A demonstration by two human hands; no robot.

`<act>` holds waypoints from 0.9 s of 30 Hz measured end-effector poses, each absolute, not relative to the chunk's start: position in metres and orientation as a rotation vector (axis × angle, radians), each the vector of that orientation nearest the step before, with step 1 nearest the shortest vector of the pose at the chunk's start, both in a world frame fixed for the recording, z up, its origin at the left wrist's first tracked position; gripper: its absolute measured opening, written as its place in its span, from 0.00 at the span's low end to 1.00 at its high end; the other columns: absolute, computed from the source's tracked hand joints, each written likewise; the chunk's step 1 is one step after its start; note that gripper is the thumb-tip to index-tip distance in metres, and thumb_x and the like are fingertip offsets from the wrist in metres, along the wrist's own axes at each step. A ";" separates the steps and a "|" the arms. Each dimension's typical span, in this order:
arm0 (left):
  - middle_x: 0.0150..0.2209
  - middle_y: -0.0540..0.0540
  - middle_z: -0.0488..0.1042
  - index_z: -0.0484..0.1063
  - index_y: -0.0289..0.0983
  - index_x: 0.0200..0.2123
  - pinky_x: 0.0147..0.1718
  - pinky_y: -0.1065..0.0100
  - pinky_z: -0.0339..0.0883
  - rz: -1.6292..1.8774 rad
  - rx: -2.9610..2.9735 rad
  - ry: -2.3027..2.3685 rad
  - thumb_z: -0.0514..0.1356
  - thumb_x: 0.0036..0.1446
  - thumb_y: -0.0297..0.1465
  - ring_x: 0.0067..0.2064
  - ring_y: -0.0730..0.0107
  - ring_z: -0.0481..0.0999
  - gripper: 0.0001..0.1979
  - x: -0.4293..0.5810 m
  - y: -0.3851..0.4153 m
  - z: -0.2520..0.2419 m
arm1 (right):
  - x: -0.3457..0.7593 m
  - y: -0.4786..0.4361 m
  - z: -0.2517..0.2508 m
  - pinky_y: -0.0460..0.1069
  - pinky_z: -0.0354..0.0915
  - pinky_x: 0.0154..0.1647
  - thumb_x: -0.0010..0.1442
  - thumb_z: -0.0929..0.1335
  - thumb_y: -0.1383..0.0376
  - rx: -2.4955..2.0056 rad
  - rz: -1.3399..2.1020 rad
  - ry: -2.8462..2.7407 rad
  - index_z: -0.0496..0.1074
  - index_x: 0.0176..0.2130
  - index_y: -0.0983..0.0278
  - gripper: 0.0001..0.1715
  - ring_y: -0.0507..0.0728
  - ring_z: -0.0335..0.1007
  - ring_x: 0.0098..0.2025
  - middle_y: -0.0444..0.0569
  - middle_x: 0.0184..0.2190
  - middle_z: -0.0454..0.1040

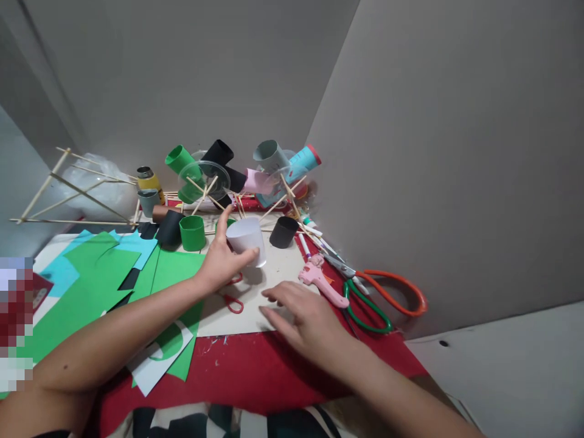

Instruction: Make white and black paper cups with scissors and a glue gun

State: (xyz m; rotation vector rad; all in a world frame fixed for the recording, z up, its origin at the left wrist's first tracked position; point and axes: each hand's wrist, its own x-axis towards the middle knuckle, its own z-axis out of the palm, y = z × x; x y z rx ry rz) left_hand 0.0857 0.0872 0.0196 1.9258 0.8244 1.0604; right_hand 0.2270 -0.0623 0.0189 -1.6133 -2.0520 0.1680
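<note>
Near the centre of the frame, the left hand [221, 261] holds a white paper ring [249, 243], thumb across its near side. The right hand [303, 316], just below and to the right, is loosely spread with nothing in it. The left hand and the white ring partly hide red scissors [234, 304] below and a second green ring behind. Beside the white ring stand a black ring [283, 233] and a green ring [192, 234]. A pink glue gun [323, 282] lies right of centre, near large orange [413, 302] and green [369, 311] scissor handles. Green paper [86, 283] crowds the lower left of the bench [237, 371]; stick supports [292, 198] with paper tubes [271, 157] rise behind.
</note>
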 end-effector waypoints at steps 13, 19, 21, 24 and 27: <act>0.58 0.38 0.67 0.44 0.43 0.67 0.43 0.63 0.73 0.904 1.306 0.718 0.65 0.51 0.33 0.52 0.60 0.74 0.45 0.033 0.091 0.055 | 0.183 -0.013 0.009 0.50 0.64 0.37 0.63 0.63 0.68 -1.864 0.254 -2.435 0.73 0.41 0.64 0.11 0.60 0.76 0.39 0.54 0.38 0.79; 0.56 0.40 0.68 0.49 0.48 0.66 0.39 0.65 0.72 0.874 1.109 0.646 0.65 0.51 0.28 0.46 0.64 0.75 0.43 0.016 0.084 0.055 | 0.189 -0.004 0.020 0.51 0.62 0.37 0.61 0.65 0.63 -1.952 0.283 -2.429 0.69 0.50 0.66 0.18 0.64 0.76 0.42 0.59 0.43 0.78; 0.56 0.42 0.68 0.50 0.50 0.66 0.40 0.66 0.72 0.901 1.078 0.663 0.67 0.49 0.28 0.47 0.64 0.74 0.44 0.012 0.081 0.055 | 0.193 0.002 0.022 0.51 0.62 0.37 0.61 0.65 0.61 -1.977 0.312 -2.450 0.71 0.48 0.66 0.17 0.64 0.76 0.41 0.59 0.43 0.78; 0.53 0.44 0.69 0.53 0.50 0.65 0.39 0.69 0.71 0.926 1.066 0.673 0.69 0.47 0.28 0.47 0.65 0.73 0.45 0.007 0.077 0.056 | 0.196 0.009 0.023 0.51 0.61 0.37 0.60 0.65 0.61 -1.998 0.373 -2.479 0.74 0.42 0.66 0.14 0.64 0.76 0.40 0.59 0.40 0.79; 0.50 0.44 0.70 0.55 0.48 0.65 0.37 0.70 0.70 0.951 1.093 0.658 0.70 0.47 0.28 0.45 0.66 0.73 0.44 0.003 0.077 0.058 | 0.199 0.011 0.022 0.51 0.59 0.36 0.57 0.66 0.64 -2.004 0.436 -2.463 0.75 0.38 0.66 0.11 0.65 0.75 0.39 0.60 0.37 0.79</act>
